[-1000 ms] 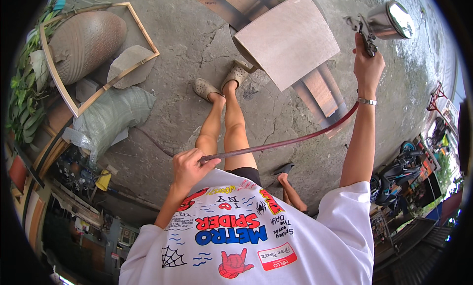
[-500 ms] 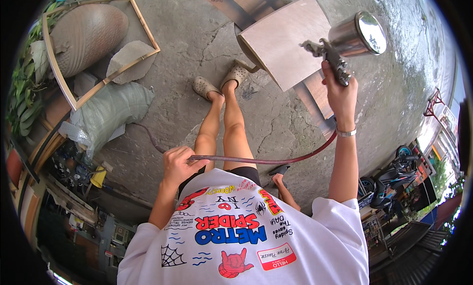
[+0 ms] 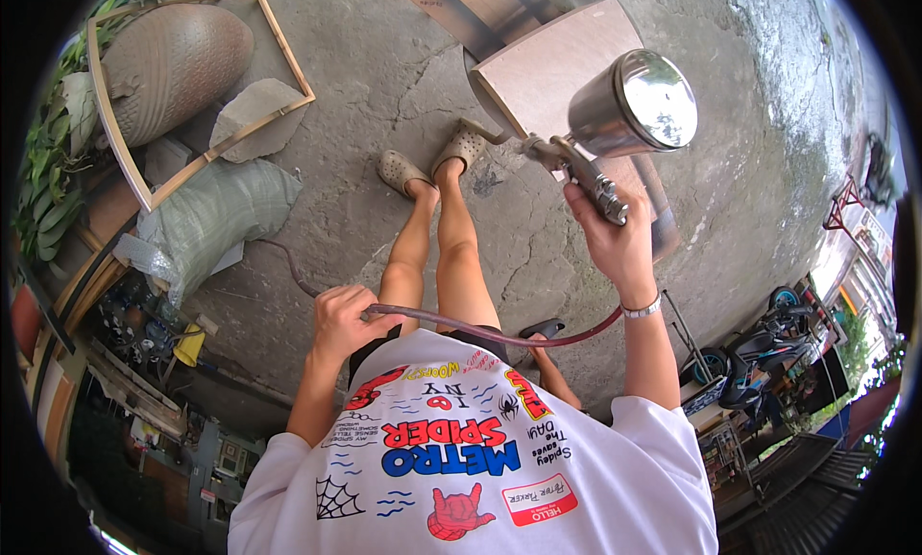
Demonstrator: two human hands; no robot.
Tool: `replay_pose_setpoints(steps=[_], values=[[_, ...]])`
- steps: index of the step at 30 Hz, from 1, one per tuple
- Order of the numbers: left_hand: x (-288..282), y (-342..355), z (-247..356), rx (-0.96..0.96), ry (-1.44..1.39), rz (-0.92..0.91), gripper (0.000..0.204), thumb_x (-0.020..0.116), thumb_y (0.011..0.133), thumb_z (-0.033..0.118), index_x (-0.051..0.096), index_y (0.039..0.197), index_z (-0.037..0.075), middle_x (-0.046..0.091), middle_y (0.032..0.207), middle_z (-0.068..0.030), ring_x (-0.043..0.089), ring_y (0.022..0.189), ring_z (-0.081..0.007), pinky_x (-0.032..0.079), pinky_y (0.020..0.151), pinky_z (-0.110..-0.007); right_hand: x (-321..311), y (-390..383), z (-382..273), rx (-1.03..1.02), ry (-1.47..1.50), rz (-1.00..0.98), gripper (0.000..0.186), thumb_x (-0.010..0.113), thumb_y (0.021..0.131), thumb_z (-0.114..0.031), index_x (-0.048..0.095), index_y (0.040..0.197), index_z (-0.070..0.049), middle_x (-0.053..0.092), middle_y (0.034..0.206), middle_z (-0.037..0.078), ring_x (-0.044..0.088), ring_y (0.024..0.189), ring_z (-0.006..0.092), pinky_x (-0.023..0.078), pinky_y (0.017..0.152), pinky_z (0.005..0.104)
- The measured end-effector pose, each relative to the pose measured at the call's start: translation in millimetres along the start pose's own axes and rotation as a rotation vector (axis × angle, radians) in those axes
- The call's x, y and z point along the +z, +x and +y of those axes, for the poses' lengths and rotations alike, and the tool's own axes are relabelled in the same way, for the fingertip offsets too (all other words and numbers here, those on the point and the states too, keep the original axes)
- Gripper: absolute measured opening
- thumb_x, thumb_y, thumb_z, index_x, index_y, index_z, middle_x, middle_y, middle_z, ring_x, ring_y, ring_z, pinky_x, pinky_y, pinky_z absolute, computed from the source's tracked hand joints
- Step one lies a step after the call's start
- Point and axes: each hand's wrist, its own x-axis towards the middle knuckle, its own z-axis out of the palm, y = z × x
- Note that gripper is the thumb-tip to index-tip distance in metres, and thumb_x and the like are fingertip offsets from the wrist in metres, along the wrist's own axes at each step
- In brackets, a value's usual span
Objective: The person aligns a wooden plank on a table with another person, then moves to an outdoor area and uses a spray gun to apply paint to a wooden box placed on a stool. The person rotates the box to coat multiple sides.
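My right hand (image 3: pixel 619 243) grips a silver spray gun (image 3: pixel 586 171) whose metal cup (image 3: pixel 615 104) has a shiny lid, held up in front of a pale square board (image 3: pixel 538 60). The board rests above the floor over darker-streaked brown sheets (image 3: pixel 451 12), partly hidden by the cup. My left hand (image 3: pixel 346 315) is closed round a reddish hose (image 3: pixel 485 332), which curves across my legs toward the gun and trails off to the left. My legs and beige clogs (image 3: pixel 456 152) are on cracked concrete.
At left are a wooden frame (image 3: pixel 303 80), a large patterned pot (image 3: pixel 173 70), a stone slab (image 3: pixel 254 108), a wrapped bundle (image 3: pixel 216 219) and plants (image 3: pixel 53 200). A motorbike (image 3: pixel 759 344) stands at right. Another person's bare leg (image 3: pixel 552 373) shows behind me, near the lower middle.
My right hand has brought the spray gun down and leftward, closer to me and over the board's lower edge. My left hand has shifted slightly left, still on the hose.
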Motion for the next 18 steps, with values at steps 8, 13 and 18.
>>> replay_pose_setpoints(steps=[8,13,18], values=[[-3.1,4.8,1.4,-0.004,-0.02,0.001,0.053,0.088,0.075,0.046,0.052,0.061,0.011,0.051,0.058,-0.0044,0.056,0.05,-0.0259,0.043,0.049,-0.038,-8.6,28.9,-2.1,-0.017,-0.145,0.027,0.031,0.079,0.092,-0.026,0.074,0.095,0.004,0.065,0.066,0.021,0.057,0.053,0.0249,0.048,0.058,0.0383],[-1.0,8.3,5.9,-0.04,-0.038,0.038,0.052,0.088,0.077,0.045,0.053,0.061,0.011,0.051,0.057,-0.0042,0.056,0.05,-0.0261,0.043,0.048,-0.038,-35.4,75.3,25.7,-0.033,-0.213,0.257,0.038,0.078,0.095,-0.034,0.074,0.091,0.004,0.061,0.058,0.01,0.055,0.052,0.0131,0.047,0.054,0.0342],[5.3,13.9,10.9,-0.093,-0.086,0.063,0.05,0.089,0.077,0.042,0.054,0.062,0.01,0.052,0.057,-0.0037,0.056,0.049,-0.0253,0.043,0.048,-0.038,-69.2,116.0,47.1,0.023,-0.302,0.352,0.055,0.073,0.095,-0.05,0.073,0.077,0.002,0.065,0.059,0.007,0.063,0.058,0.0143,0.05,0.061,0.0341]])
